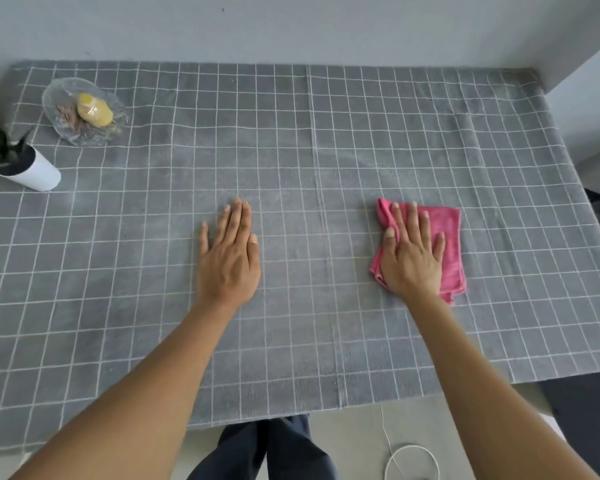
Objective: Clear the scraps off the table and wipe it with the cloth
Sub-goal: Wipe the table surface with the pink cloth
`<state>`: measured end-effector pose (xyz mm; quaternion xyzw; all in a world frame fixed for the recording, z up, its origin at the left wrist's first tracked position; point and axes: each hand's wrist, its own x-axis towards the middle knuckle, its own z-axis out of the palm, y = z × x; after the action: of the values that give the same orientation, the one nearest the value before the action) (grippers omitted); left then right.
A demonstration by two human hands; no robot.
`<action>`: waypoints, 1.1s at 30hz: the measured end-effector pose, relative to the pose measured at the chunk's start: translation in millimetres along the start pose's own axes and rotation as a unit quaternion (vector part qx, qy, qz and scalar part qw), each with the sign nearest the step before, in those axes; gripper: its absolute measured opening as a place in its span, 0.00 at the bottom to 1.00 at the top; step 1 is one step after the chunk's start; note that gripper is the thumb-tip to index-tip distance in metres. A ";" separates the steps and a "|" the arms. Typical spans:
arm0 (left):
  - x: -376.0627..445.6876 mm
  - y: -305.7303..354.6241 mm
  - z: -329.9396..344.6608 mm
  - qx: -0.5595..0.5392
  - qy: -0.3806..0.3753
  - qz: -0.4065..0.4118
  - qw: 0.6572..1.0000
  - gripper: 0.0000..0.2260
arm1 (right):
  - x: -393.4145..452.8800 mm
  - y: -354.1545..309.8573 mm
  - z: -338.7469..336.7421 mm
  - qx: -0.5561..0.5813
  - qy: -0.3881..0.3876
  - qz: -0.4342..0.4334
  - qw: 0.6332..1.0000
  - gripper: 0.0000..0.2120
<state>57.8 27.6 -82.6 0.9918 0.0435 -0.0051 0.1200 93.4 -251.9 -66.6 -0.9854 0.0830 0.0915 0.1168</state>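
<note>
The person is standing at the six o'clock edge of a table covered in a grey cloth with a white grid (291,140), both arms reaching forward. The right hand (413,251) is lying flat, fingers spread, pressing down on a folded pink microfibre cloth (445,233) at about three o'clock from the table's centre; it is not gripping the cloth, only weighing on it with the palm. The left hand (231,251) is resting open and empty, fingers together, on the bare grid just left of centre, seemingly bracing.

Scraps appear to be gathered already: a clear, crinkled glass plate (54,98) at ten o'clock is holding a yellow corn-cob piece (94,110) and some brownish bits beside it. No loose scraps are showing on the open surface, so the wiping looks like the step in hand.

The main risk is the covering itself. Being fabric, it is likely to drag and bunch under a pressed cloth, and a hard stroke toward ten o'clock could tug it beneath the plate. A white cylindrical pot with a spiky green plant (32,169) is sitting at nine o'clock, near the edge; a wide sweep or a shifting cover could tip it.
</note>
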 end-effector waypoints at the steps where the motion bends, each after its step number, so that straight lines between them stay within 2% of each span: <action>1: 0.0 0.0 0.1 0.001 0.000 0.000 1.000 0.26 | -1.8 -7.2 1.2 0.005 -0.003 0.002 1.000 0.24; 3: 0.7 -0.3 1.2 0.004 -0.001 0.001 1.000 0.25 | -8.5 -27.8 4.1 0.014 -0.015 -0.025 0.999 0.24; 6: 0.3 -0.7 2.5 0.008 -0.009 0.000 1.000 0.26 | -25.0 -56.8 10.7 0.015 -0.033 -0.115 0.993 0.24; 9: 2.4 -0.6 2.2 0.003 -0.020 0.002 1.000 0.27 | -26.5 -53.9 11.3 0.020 -0.034 -0.145 0.989 0.23; 11: 4.3 2.3 2.0 -0.001 -0.020 -0.006 1.000 0.26 | -15.5 -37.1 7.5 0.018 -0.026 -0.119 0.992 0.23; 16: 30.6 23.3 1.4 -0.031 -0.005 -0.013 0.999 0.27 | 16.3 -18.6 -0.5 0.043 -0.002 0.010 0.999 0.24; 19: 66.7 40.7 1.5 -0.054 0.004 0.017 0.998 0.26 | 23.7 -32.8 2.2 0.049 0.002 0.025 0.998 0.24; 25: 134.3 43.0 4.3 -0.031 0.014 0.001 0.999 0.23 | 51.6 -81.4 9.4 0.067 0.005 -0.048 0.997 0.24; 29: 141.3 35.7 9.2 -0.015 0.012 -0.009 1.000 0.23 | 73.0 -124.5 14.6 0.057 -0.018 -0.134 0.989 0.24; 33: 141.5 35.9 10.8 -0.013 0.023 -0.011 1.000 0.23 | 87.5 -129.1 14.7 0.037 -0.010 -0.178 0.983 0.24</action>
<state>201.9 2.3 -87.4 0.9895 0.0576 0.0172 0.1315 199.7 -136.9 -70.4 -0.9786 -0.0912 0.0761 0.1681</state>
